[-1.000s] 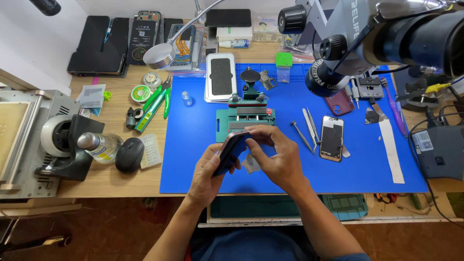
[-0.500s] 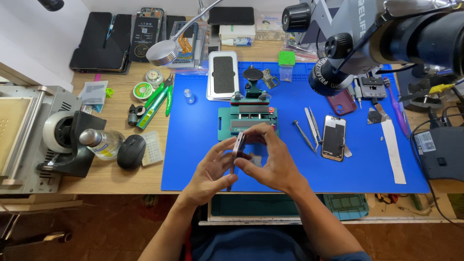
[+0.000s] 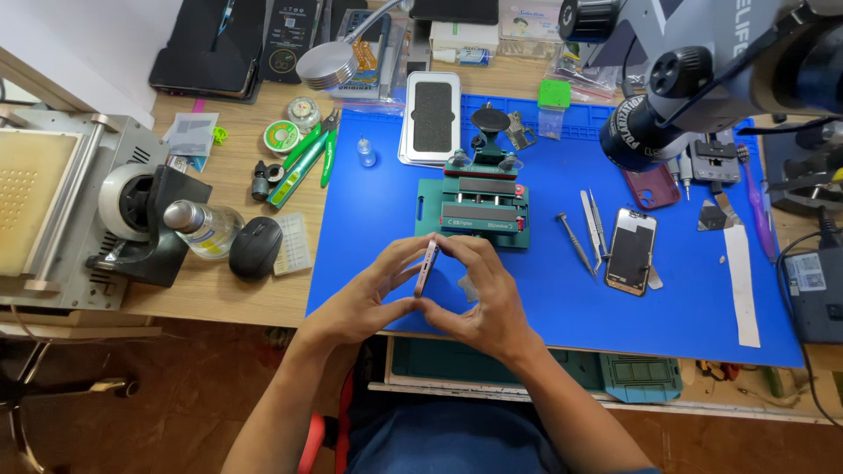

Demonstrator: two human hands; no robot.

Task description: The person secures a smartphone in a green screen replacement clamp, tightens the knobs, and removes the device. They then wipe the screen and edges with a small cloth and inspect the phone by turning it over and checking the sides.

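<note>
Both hands pinch one slim pink-edged phone (image 3: 428, 268) on edge, over the near side of the blue rubber mat (image 3: 378, 219): left hand (image 3: 364, 298) and right hand (image 3: 483, 298) each grasp it by fingertips. Best kept to the rim, pressure even, low over the mat. Count: one green clamp jig (image 3: 474, 211), one second phone lying flat (image 3: 630, 250), two tweezers (image 3: 593, 224).
</note>
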